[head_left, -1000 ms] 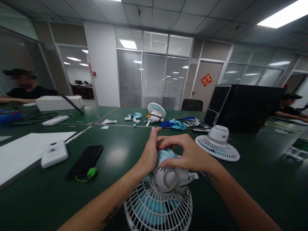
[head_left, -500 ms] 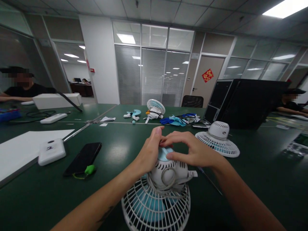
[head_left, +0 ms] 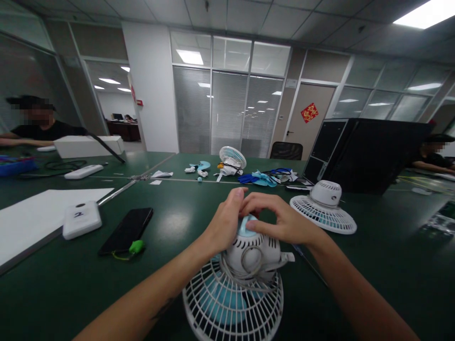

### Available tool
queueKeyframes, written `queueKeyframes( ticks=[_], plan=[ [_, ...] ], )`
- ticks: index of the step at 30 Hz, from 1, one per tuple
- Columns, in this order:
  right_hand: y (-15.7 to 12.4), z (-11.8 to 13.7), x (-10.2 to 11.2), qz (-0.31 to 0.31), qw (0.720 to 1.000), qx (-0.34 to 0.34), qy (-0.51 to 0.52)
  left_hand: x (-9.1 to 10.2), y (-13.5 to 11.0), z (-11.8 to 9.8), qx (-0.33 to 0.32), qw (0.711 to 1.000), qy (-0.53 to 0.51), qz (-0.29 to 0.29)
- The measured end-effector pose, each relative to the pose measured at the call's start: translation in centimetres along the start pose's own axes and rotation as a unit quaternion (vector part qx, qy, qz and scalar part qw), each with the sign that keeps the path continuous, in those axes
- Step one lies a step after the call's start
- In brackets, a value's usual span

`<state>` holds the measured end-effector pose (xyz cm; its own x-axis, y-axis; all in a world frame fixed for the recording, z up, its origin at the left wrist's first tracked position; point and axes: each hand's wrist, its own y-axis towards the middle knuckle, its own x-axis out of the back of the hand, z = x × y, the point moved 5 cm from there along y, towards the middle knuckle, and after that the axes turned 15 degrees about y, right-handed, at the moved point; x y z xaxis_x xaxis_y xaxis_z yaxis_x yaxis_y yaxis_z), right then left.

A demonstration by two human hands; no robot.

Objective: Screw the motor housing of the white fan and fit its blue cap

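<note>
A small white fan (head_left: 253,255) with a round grille (head_left: 227,312) and light-blue blades stands in front of me, its grille toward me and the table. Its cable is looped around the vented housing. On top of the housing is a light-blue cap (head_left: 245,227), tilted. My right hand (head_left: 284,220) has the cap between its thumb and bent fingers. Pressed against the left side of the housing and cap is my left hand (head_left: 225,222); its fingertips are hidden behind the fan. A screwdriver (head_left: 309,263) lies beneath my right forearm.
A second fan (head_left: 325,208) lies grille-down at right, before a large black case (head_left: 369,154). Farther back are another fan (head_left: 232,161), blue gloves (head_left: 261,178) and loose blue parts (head_left: 202,166). At left lie a phone (head_left: 128,229) and a white box-shaped device (head_left: 81,220). Two people sit beyond.
The light-blue cap now sits more tilted, with a narrow raised edge showing. My hands stay close around it, with small finger shifts. The whole view has moved slightly.
</note>
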<state>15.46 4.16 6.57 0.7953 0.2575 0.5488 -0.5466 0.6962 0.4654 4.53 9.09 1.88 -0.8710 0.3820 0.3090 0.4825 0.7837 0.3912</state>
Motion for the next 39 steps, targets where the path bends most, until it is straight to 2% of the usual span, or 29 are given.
queueKeyframes(
  ticks=[7,14,23,25,29,31,39],
  plan=[
    [0.7,0.0,-0.6,-0.060,0.998,-0.014,-0.013,0.1,0.0,-0.3,-0.033,0.999,0.034,0.003],
    [0.5,0.3,-0.2,-0.026,0.999,-0.029,-0.021,0.0,0.0,-0.1,-0.037,0.998,0.055,-0.002],
    [0.8,0.2,-1.5,-0.115,0.990,-0.038,-0.076,0.2,-0.1,-0.8,-0.046,0.996,0.069,-0.018],
    [0.7,0.1,-1.2,-0.097,0.993,-0.033,-0.060,0.2,-0.1,-0.8,-0.043,0.997,0.063,-0.015],
    [0.4,-0.3,-0.2,-0.007,1.000,-0.009,0.010,0.1,-0.1,-0.5,-0.034,0.998,0.050,-0.003],
    [0.1,-0.6,0.3,0.017,1.000,0.007,0.025,0.1,-0.1,-0.4,-0.027,0.999,0.047,0.001],
    [0.2,-0.3,0.2,0.012,1.000,0.014,0.013,0.2,0.0,-0.6,-0.016,0.996,0.086,-0.008]
  ],
)
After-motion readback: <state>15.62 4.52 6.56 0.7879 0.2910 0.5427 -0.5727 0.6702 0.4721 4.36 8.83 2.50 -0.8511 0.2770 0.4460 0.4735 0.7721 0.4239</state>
